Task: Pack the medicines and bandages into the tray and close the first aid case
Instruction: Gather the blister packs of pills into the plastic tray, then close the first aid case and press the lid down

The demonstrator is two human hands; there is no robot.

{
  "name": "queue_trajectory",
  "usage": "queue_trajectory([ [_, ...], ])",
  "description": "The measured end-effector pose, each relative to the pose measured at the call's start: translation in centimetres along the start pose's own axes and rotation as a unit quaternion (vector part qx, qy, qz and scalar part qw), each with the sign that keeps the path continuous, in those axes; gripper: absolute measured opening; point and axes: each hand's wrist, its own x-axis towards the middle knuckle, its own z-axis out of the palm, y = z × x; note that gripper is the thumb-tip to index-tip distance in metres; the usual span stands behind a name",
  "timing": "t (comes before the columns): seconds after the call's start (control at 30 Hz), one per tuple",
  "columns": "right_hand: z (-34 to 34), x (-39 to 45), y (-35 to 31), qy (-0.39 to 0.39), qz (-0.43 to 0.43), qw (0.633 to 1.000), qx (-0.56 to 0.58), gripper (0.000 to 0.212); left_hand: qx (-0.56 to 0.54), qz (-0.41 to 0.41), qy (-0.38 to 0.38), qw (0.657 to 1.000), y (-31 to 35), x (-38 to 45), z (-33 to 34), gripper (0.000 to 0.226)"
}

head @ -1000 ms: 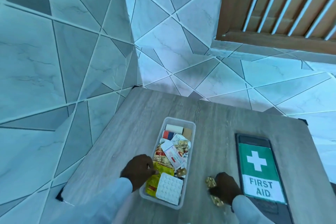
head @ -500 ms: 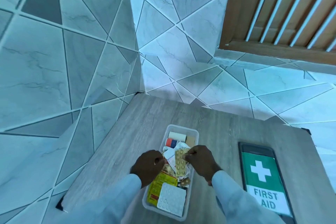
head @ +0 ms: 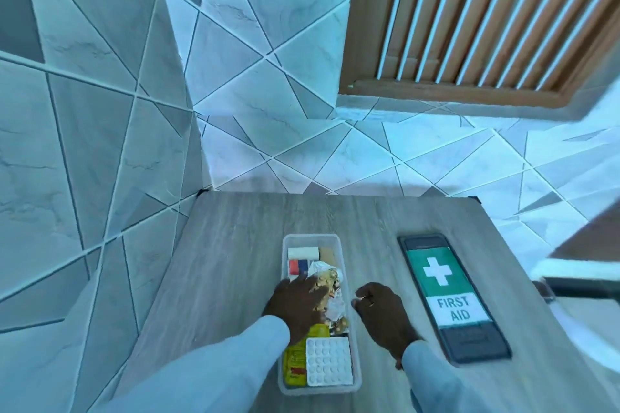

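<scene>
A clear plastic tray (head: 356, 375) lies on the wooden table (head: 235, 245). It holds a white bandage roll (head: 303, 252), a red and blue roll (head: 298, 266), gold pill strips (head: 327, 278), a yellow packet (head: 295, 362) and a white blister card (head: 328, 366). My left hand (head: 297, 303) rests flat on the medicines in the middle of the tray, fingers spread. My right hand (head: 382, 312) hovers just right of the tray with curled fingers and nothing in it. The first aid case lid (head: 449, 295), dark with a green cross label, lies flat to the right.
Tiled walls close in behind and to the left of the table. A slatted wooden shutter (head: 486, 17) is high on the right. A white object (head: 583, 295) with a dark bar sits past the table's right edge.
My right hand carried a gold pill strip from the table into the tray, let it go and drew back to the right. My left hand moved onto the medicines.
</scene>
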Motion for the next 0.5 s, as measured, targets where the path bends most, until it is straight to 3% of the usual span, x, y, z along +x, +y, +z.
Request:
queue_trajectory([
  [0.17,-3.1,-2.2,3.1,0.061,0.027,0.998,-0.001,0.014,0.028,0.015,-0.004,0.999,0.3,0.0,-1.3,0.061],
  [0.27,-5.7,-2.0,5.3,0.098,0.047,0.994,0.001,0.014,0.003,0.023,0.052,0.998,1.4,-0.2,-3.4,0.066],
  [0.33,-7.5,-1.1,6.8,0.128,0.061,0.99,-0.004,0.017,-0.065,0.035,0.107,0.992,3.2,0.4,-4.4,0.063],
  [0.37,-8.4,-0.5,7.4,0.142,0.065,0.988,-0.01,0.019,-0.115,0.038,0.126,0.985,4.4,0.9,-4.6,0.051],
  [0.43,-10.3,0.7,8.7,0.145,0.059,0.986,-0.061,0.023,-0.186,0.045,0.121,0.974,7.5,2.1,-4.9,0.035],
  [0.5,-12.5,2.2,10.5,0.15,0.059,0.982,-0.098,0.03,-0.231,0.059,0.078,0.968,11.6,4.1,-4.2,0.039],
])
